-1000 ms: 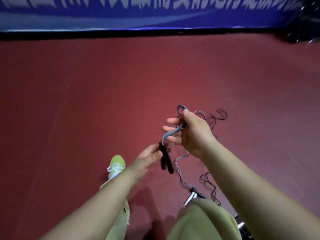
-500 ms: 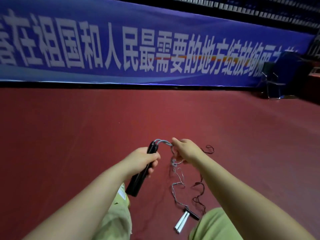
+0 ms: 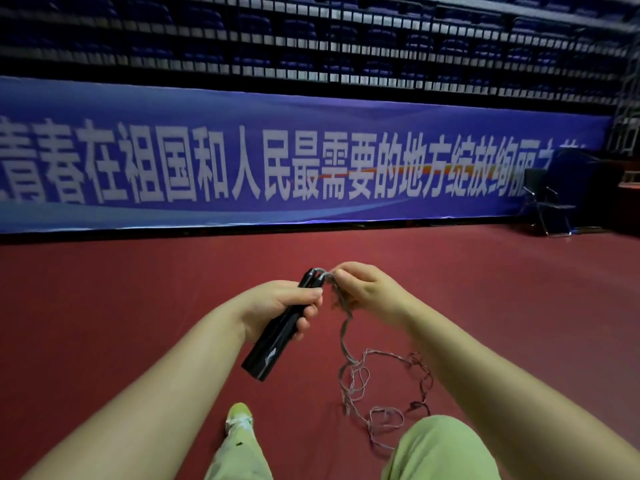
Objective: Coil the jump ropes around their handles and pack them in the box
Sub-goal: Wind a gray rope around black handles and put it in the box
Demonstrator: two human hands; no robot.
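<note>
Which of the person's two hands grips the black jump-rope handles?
The left hand grips the black handles; the right hand only pinches the grey rope.

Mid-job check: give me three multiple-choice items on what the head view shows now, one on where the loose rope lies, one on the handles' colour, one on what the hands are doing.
1. Where does the loose rope lie?
A. on the red floor
B. on the chair
C. in a box

2. What colour are the handles?
A. white
B. black
C. green

3. What is the right hand doing?
A. hanging idle
B. flat on the floor
C. pinching the rope by the handle tops

Answers: 1 A, the tangle spreads over the floor by the knee. 2 B, both handles in the left hand are black. 3 C, its fingertips close on the rope.
</note>
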